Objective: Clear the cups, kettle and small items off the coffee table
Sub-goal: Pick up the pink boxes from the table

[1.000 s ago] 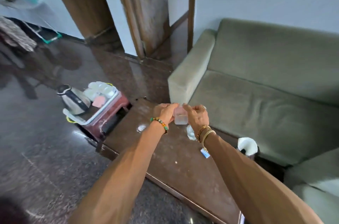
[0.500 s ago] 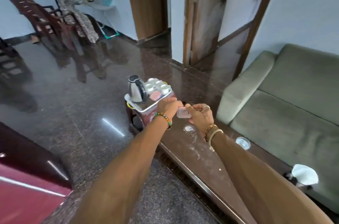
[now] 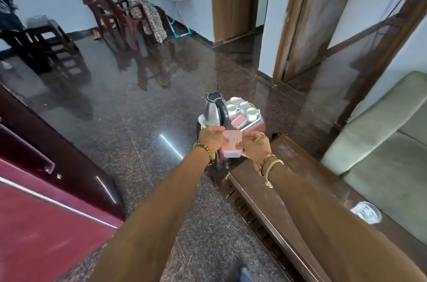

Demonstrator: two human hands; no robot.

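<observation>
Table [image 3: 295, 154] on the right, tray [image 3: 257, 120] past its far end crowded with kettle [image 3: 213, 109] and cups [image 3: 251, 113]. Left hand [image 3: 211, 138] and right hand [image 3: 256, 146] both grip the pink box [image 3: 232, 145], in the air just near of the tray; tight gap there, so it may knock a cup.

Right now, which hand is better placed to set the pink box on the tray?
Right, probably. The right hand grips the pink box and faces the free corner of the tray; the kettle stands directly beyond the left hand.
</observation>
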